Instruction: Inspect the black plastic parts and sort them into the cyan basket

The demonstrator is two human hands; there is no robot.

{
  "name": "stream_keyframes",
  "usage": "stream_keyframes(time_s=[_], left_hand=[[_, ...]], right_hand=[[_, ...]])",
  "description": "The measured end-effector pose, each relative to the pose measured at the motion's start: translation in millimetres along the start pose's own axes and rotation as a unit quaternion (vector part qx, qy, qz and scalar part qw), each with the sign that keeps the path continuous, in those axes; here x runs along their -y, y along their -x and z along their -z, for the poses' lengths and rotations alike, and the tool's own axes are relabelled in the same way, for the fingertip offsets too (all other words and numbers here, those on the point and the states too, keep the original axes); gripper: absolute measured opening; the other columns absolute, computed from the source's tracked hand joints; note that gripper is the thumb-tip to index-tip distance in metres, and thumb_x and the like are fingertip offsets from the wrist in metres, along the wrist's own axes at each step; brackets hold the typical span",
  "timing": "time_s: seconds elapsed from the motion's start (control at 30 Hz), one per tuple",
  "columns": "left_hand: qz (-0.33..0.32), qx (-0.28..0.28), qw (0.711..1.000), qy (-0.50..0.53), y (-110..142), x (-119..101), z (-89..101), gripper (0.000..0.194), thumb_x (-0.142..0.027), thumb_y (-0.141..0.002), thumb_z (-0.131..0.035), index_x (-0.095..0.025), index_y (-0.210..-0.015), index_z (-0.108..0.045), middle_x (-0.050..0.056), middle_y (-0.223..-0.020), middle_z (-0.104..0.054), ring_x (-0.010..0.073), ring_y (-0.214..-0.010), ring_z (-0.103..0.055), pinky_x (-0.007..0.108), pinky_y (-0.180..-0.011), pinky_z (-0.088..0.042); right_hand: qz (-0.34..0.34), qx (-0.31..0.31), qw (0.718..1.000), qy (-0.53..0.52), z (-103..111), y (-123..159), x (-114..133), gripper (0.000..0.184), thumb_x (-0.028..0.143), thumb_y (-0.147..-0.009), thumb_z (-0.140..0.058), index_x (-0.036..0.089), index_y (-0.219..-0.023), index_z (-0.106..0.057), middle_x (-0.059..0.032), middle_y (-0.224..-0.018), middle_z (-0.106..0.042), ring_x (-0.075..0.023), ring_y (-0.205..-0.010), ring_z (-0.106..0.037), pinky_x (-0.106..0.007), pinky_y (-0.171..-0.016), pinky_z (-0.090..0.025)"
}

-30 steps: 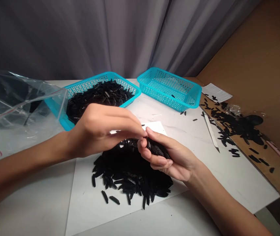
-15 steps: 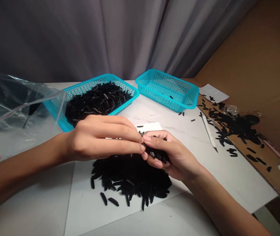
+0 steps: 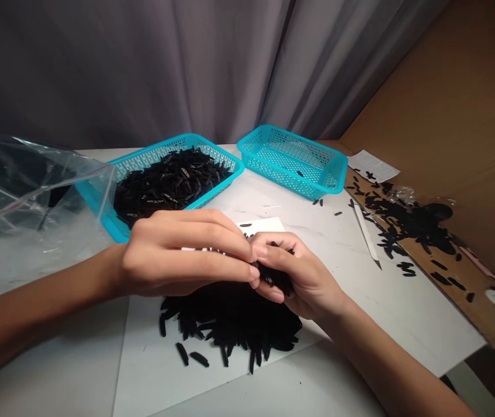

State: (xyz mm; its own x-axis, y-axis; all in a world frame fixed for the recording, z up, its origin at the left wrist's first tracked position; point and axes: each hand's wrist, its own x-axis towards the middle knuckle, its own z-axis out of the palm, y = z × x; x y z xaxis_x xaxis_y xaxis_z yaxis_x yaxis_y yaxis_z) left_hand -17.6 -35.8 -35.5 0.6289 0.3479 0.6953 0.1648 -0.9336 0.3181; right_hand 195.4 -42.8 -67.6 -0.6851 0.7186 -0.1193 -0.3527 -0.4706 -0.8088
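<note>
My right hand [image 3: 299,269] is closed round a bunch of small, narrow black pieces [image 3: 280,277], which stick out between its thumb and fingers. Against that bunch press the fingertips of my left hand [image 3: 190,249], closed together and touching the right thumb and fingers; what they pinch is hidden. Below both hands a heap of the same black pieces [image 3: 239,324] lies on a white sheet [image 3: 152,376], with a couple of loose ones at its near edge. Part of the heap is covered by my left hand.
Behind my left hand stands a blue basket [image 3: 225,188] full of black pieces. Another blue basket [image 3: 334,185] farther right holds one small black piece. A clear plastic bag [image 3: 56,231] lies at left. Cardboard [image 3: 486,313] at right carries scattered black pieces, near a white pencil-like tool [image 3: 367,234].
My left fingertips have shifted slightly, reaching a bit farther over the bunch in my right hand. The whole view has moved a little; the heap and baskets look unchanged.
</note>
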Motion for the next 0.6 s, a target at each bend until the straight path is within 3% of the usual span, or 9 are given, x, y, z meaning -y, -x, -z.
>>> stream_keyframes(time_s=[0.1, 0.17, 0.2, 0.3, 0.33, 0.47, 0.6], left_hand=[[0.022, -0.095, 0.994, 0.057, 2.2, 2.0, -11.9, 0.030, -0.013, -0.078, -0.084, -0.019, -0.106, -0.075, 0.005, -0.091, -0.080, 0.0183, -0.082, -0.076, 0.027, -0.076, -0.066], [0.098, -0.128, 0.981, 0.108, 3.1, 3.0, -17.2, 0.043, -0.021, -0.073, -0.089, -0.019, -0.112, -0.071, 0.006, -0.097, -0.078, 0.0180, -0.084, -0.075, 0.027, -0.076, -0.066], [0.149, -0.136, 0.970, 0.134, 2.6, 2.5, -18.5, 0.040, -0.024, -0.075, -0.088, -0.019, -0.111, -0.070, 0.005, -0.097, -0.076, 0.0170, -0.084, -0.074, 0.026, -0.075, -0.065], [0.291, -0.091, 0.934, 0.187, -2.0, -3.5, -18.5, 0.012, -0.029, -0.093, -0.069, -0.017, -0.095, -0.069, 0.000, -0.084, -0.072, 0.0102, -0.075, -0.070, 0.017, -0.068, -0.059], [0.319, -0.061, 0.925, 0.196, -3.9, -6.4, -18.2, 0.015, -0.030, -0.098, -0.063, -0.017, -0.091, -0.068, -0.002, -0.079, -0.070, 0.0083, -0.071, -0.069, 0.015, -0.065, -0.056], [0.358, -0.016, 0.918, 0.171, -6.7, -16.2, -20.5, 0.024, -0.032, -0.101, -0.055, -0.018, -0.082, -0.062, -0.005, -0.070, -0.065, 0.0068, -0.063, -0.061, 0.016, -0.059, -0.048], [0.379, 0.008, 0.917, 0.122, -1.7, -19.6, -26.7, 0.035, -0.034, -0.102, -0.050, -0.018, -0.072, -0.056, -0.004, -0.065, -0.060, 0.0087, -0.060, -0.056, 0.021, -0.059, -0.044]], right_hand=[[0.033, -0.021, 0.999, 0.008, -0.8, -0.2, -0.6, 0.025, 0.032, -0.091, -0.071, 0.014, -0.073, -0.069, -0.0003, -0.065, -0.064, -0.0023, -0.040, -0.042, -0.016, -0.038, -0.022], [0.053, -0.046, 0.997, 0.024, -1.3, -0.3, -0.3, 0.026, 0.033, -0.092, -0.070, 0.015, -0.074, -0.069, 0.0012, -0.065, -0.062, -0.0020, -0.041, -0.041, -0.016, -0.038, -0.021], [0.069, -0.062, 0.995, 0.042, -1.7, -0.1, -0.2, 0.026, 0.034, -0.093, -0.069, 0.016, -0.074, -0.069, 0.0018, -0.065, -0.062, -0.0021, -0.042, -0.042, -0.017, -0.039, -0.022], [0.132, -0.114, 0.974, 0.143, -4.1, 1.5, -0.2, 0.026, 0.034, -0.094, -0.068, 0.017, -0.075, -0.068, 0.0025, -0.067, -0.060, -0.0038, -0.046, -0.046, -0.018, -0.042, -0.030], [0.151, -0.129, 0.962, 0.185, -5.4, 2.2, -0.3, 0.026, 0.035, -0.094, -0.068, 0.017, -0.076, -0.068, 0.0027, -0.066, -0.059, -0.0046, -0.048, -0.047, -0.019, -0.044, -0.032], [0.195, -0.170, 0.914, 0.311, -11.1, 5.0, -1.3, 0.029, 0.034, -0.096, -0.066, 0.016, -0.073, -0.066, 0.0037, -0.059, -0.054, -0.0069, -0.050, -0.046, -0.022, -0.048, -0.036], [0.219, -0.191, 0.889, 0.353, -14.0, 6.5, -2.2, 0.030, 0.033, -0.098, -0.063, 0.017, -0.072, -0.064, 0.0042, -0.056, -0.052, -0.0081, -0.051, -0.046, -0.023, -0.051, -0.037]])
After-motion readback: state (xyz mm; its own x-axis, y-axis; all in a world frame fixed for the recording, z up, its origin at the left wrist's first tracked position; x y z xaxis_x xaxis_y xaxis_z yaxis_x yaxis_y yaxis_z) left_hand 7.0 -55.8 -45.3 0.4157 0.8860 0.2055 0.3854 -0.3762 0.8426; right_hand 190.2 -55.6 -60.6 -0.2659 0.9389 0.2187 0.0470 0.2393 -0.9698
